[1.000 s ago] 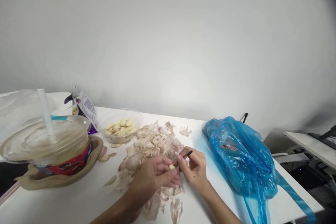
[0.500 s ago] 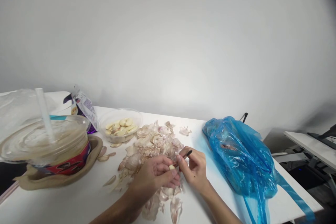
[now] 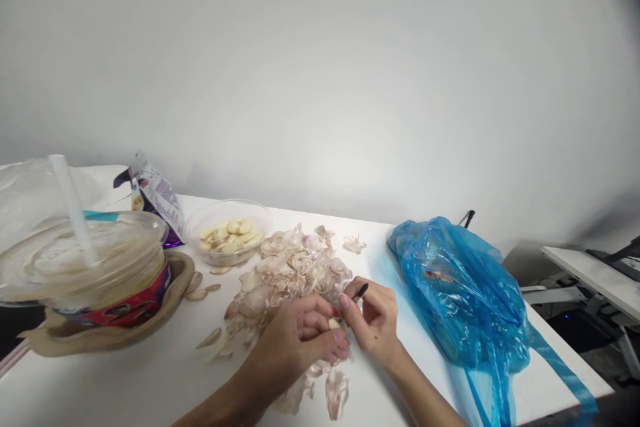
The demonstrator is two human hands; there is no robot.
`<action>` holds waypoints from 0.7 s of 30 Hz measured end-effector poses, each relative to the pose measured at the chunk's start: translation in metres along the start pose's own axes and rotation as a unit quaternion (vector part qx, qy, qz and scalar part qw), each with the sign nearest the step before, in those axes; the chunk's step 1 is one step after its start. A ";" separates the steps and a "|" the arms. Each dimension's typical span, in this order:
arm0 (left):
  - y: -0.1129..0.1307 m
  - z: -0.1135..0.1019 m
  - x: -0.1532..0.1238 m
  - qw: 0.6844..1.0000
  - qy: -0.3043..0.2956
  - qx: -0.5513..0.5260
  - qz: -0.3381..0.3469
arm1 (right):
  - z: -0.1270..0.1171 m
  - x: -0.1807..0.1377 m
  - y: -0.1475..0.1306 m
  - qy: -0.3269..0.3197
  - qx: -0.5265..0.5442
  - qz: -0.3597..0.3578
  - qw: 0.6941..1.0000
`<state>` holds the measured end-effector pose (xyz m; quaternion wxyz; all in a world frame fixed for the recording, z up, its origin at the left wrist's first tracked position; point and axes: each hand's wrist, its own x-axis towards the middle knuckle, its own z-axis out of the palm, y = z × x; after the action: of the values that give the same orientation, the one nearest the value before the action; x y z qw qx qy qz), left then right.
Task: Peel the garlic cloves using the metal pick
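Left hand [image 3: 300,337] pinches a garlic clove [image 3: 334,323] steady over the skin pile [image 3: 295,273] while right hand [image 3: 375,320] grips a small dark-handled tool [image 3: 361,291] against it.

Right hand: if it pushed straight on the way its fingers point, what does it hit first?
The right hand points left, so it would likely meet the garlic clove pinched in the left hand, almost touching; depth is hard to judge.

blue bag [image 3: 460,293] — thin glossy plastic | garlic skins [image 3: 295,267] — dry, papery | bowl [image 3: 227,240] — clear plastic | table [image 3: 125,380] — smooth matt white
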<state>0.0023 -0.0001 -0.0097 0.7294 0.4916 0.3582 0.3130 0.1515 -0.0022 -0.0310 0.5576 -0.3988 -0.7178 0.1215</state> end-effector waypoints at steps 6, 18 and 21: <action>-0.002 0.002 0.001 0.999 0.035 -0.005 0.008 | 0.000 0.000 -0.001 0.007 -0.003 0.001 1.000; -0.005 -0.005 0.005 0.999 0.035 -0.032 0.025 | -0.001 -0.003 0.001 0.047 0.011 0.020 0.999; -0.004 -0.008 0.007 0.999 0.032 -0.040 0.020 | 0.000 -0.004 0.001 0.068 0.014 0.019 0.997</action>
<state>0.0004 0.0082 -0.0171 0.7303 0.4591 0.3586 0.3567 0.1526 -0.0040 -0.0343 0.6081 -0.4117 -0.6689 0.1152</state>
